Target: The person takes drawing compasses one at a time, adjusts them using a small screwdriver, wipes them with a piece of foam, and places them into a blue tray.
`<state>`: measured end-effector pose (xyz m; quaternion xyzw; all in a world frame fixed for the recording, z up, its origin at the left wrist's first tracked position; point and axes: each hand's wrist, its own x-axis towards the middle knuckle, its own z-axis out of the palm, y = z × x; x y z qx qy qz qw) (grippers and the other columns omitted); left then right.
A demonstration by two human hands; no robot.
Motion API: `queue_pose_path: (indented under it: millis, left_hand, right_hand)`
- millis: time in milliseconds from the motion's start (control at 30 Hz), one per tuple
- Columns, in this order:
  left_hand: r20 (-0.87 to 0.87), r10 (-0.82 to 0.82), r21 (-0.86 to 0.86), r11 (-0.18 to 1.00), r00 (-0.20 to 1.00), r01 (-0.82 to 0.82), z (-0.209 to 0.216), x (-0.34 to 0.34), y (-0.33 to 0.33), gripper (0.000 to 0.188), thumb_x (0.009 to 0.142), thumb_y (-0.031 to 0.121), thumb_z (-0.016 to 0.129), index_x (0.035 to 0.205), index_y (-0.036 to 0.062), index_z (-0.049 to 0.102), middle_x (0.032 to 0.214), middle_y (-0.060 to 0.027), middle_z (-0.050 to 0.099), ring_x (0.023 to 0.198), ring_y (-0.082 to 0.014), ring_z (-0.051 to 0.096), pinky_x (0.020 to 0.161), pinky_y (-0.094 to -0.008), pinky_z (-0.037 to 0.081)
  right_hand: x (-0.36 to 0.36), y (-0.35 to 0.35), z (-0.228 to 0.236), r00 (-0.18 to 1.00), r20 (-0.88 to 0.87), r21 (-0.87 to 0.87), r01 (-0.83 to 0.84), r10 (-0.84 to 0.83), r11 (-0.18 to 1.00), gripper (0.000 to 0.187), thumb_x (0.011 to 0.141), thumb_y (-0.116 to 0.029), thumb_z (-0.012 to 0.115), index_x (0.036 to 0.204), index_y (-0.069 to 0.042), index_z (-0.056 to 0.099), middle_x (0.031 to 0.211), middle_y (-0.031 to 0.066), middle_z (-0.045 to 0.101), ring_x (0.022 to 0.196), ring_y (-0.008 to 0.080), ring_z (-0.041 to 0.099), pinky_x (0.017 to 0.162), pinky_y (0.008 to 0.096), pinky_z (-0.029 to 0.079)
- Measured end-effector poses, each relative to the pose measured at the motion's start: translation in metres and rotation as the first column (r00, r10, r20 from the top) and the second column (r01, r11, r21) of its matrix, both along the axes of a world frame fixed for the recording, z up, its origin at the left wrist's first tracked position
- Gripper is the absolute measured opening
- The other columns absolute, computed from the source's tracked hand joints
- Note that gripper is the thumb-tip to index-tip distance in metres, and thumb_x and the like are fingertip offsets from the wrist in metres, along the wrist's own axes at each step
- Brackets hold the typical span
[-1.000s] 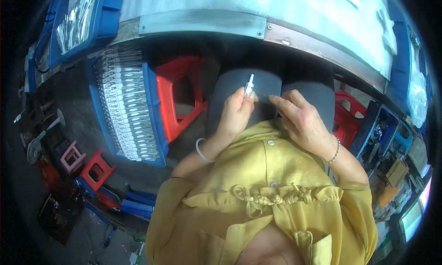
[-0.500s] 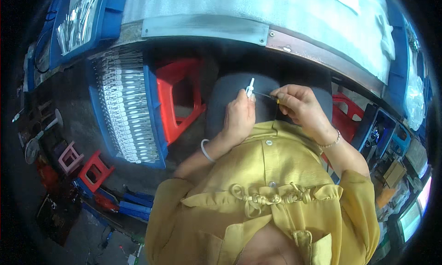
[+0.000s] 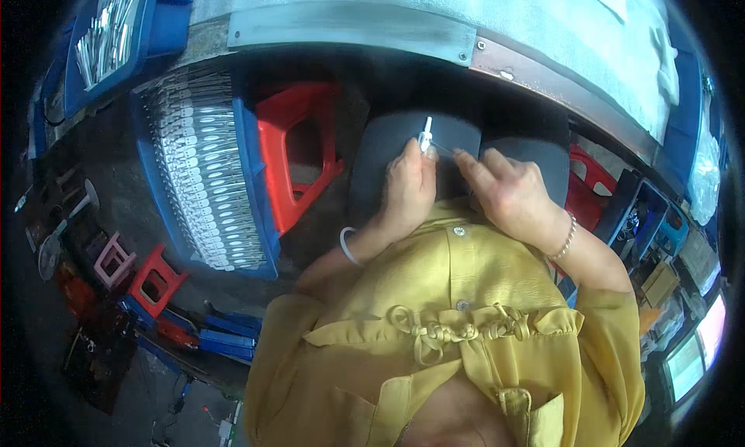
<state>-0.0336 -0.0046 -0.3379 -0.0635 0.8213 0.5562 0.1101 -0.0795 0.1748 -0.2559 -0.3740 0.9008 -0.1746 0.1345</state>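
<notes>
Above my lap, my left hand (image 3: 411,185) pinches a small white plastic piece (image 3: 426,136) between thumb and fingers, with its narrow end pointing up and away. Facing it from the right, my right hand (image 3: 516,192) is closed around a thin-shafted tool (image 3: 442,149), like a small screwdriver. The tool's slim shaft reaches across to the white piece near my left thumb; whether it touches is too small to tell. My right fingers now cover its handle.
Left of my legs, a blue crate (image 3: 260,206) holds rows of white-handled metal pieces beside a red stool (image 3: 272,148). The workbench edge (image 3: 349,32) runs ahead of my knees. Another blue bin (image 3: 155,36) with slender metal pieces stands at the far left.
My right hand has turned over and its fingers have closed further around the tool, hiding the black and yellow handle. The white piece has shifted slightly up and right.
</notes>
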Motion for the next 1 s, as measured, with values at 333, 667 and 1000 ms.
queue_pose_path:
  millis: [333,667,1000]
  left_hand:
    - [0.015,-0.055,-0.040,0.998,0.998,0.055,0.005,0.003,0.002,0.010,0.094,0.006,0.049,0.087,-0.0024,0.047,0.068,-0.0264,0.056,0.065,-0.0464,0.058,0.055,-0.0508,0.040]
    - [-0.035,-0.058,-0.151,0.987,0.998,0.052,0.000,-0.006,0.003,0.013,0.092,0.006,0.051,0.086,-0.0038,0.046,0.065,-0.0274,0.057,0.063,-0.0485,0.059,0.056,-0.0553,0.045]
    - [-0.173,-0.051,-0.138,0.990,0.984,0.027,-0.009,0.001,0.002,0.013,0.094,0.008,0.050,0.090,-0.0043,0.049,0.068,-0.0232,0.059,0.060,-0.0426,0.060,0.051,-0.0475,0.043]
  right_hand:
    - [-0.006,0.000,0.009,0.989,0.145,0.035,0.018,-0.023,0.999,0.038,0.081,-0.011,0.062,0.119,-0.005,0.063,0.076,0.0135,0.064,0.062,0.0266,0.065,0.053,0.0374,0.052]
    - [-0.008,-0.010,-0.014,0.772,0.550,-0.187,0.485,-0.318,0.855,0.026,0.086,-0.010,0.064,0.110,-0.003,0.070,0.076,0.0206,0.067,0.069,0.0294,0.069,0.057,0.0417,0.052]
    - [-0.008,0.005,-0.013,-0.033,0.985,0.118,0.838,-0.166,0.532,0.024,0.090,-0.009,0.065,0.111,0.001,0.067,0.067,0.0025,0.060,0.055,0.0128,0.052,0.051,0.0263,0.041]
